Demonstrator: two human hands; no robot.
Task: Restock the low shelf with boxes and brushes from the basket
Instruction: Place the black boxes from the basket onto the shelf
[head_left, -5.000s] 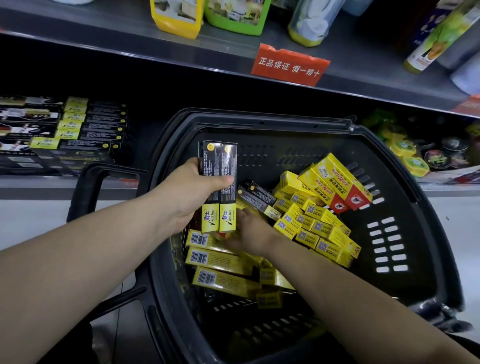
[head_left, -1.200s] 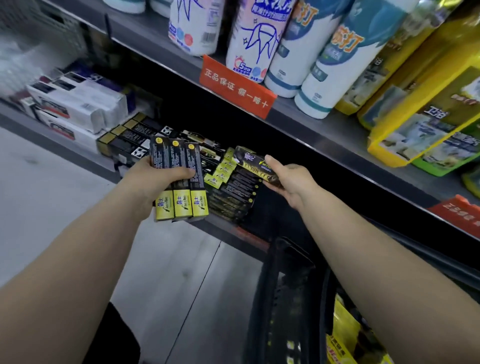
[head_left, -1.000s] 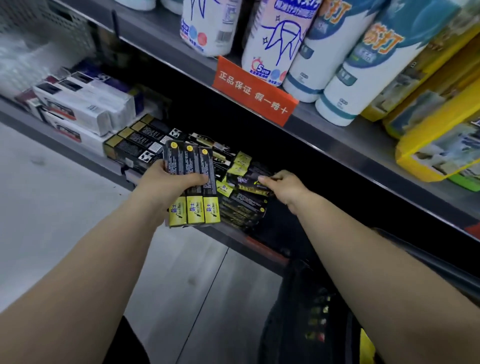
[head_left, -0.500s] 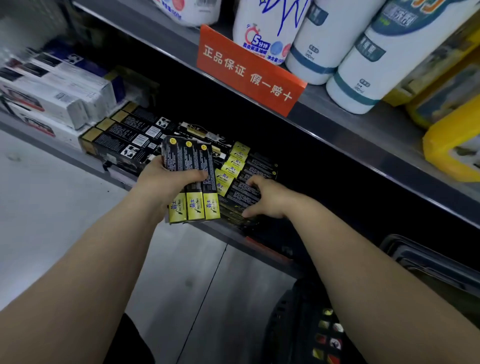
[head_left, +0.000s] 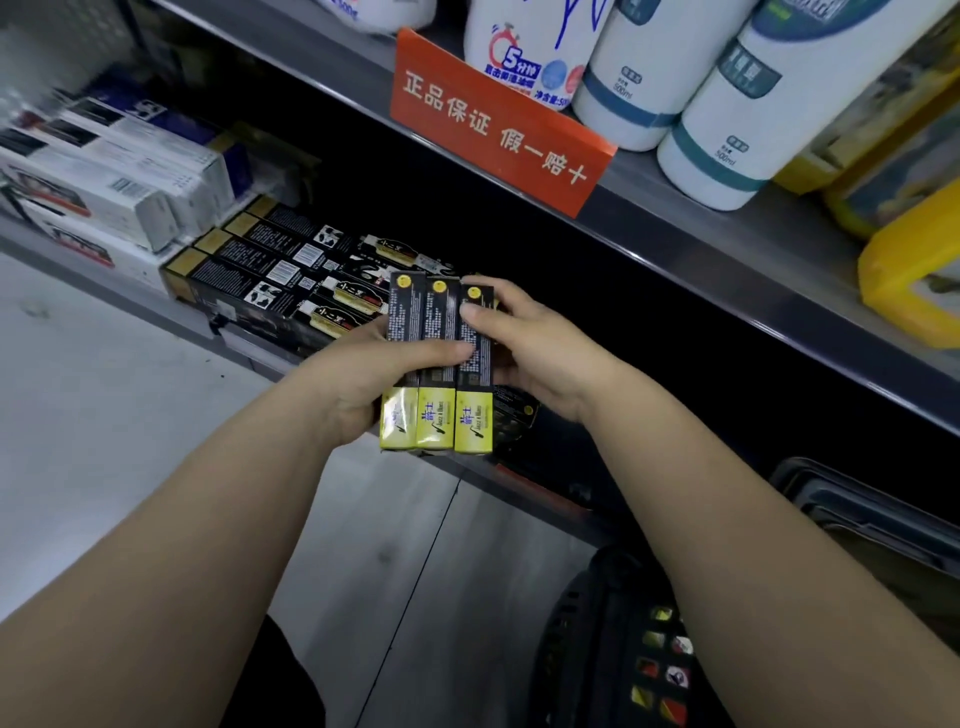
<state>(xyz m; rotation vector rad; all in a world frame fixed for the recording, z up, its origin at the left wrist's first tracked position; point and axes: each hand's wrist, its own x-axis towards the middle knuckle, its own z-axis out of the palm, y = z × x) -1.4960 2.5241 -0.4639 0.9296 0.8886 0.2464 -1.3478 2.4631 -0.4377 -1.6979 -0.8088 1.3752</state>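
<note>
Clamped in the left-hand grip (head_left: 363, 387): three slim black cardboard boxes with yellow lower ends (head_left: 435, 364), upright, side by side, long edges touching. Thumb laid across the black fronts, fingers curled behind. Held just in front of the low grey metal shelf (head_left: 156, 317), over its front lip, not resting on it.

Pinched in the right-hand grip (head_left: 545, 358): the rightmost box (head_left: 474, 384) of the three, thumb pressed on its black front near the top, fingers wrapped round its far side. Both grips closed on the same bundle, thumbs nearly meeting.

Lying flat on the low shelf, just behind and left of the hands: long black cardboard boxes with gold ends (head_left: 270, 260), packed in rows. Further left on that shelf, stacked long white boxes (head_left: 119, 176), blurred. Below the right wrist, more dark box ends at the shelf edge, too dim to read.

On the upper shelf's edge, an orange plastic sign with white Chinese characters (head_left: 498, 122); behind it, white round bottles with teal bands (head_left: 727, 104); far right, yellow packs (head_left: 909, 270).

At bottom right, under the right forearm, a black slotted plastic basket (head_left: 587, 649), with bits of yellow and red showing through its slots. Underneath, grey tiled floor (head_left: 130, 441).
</note>
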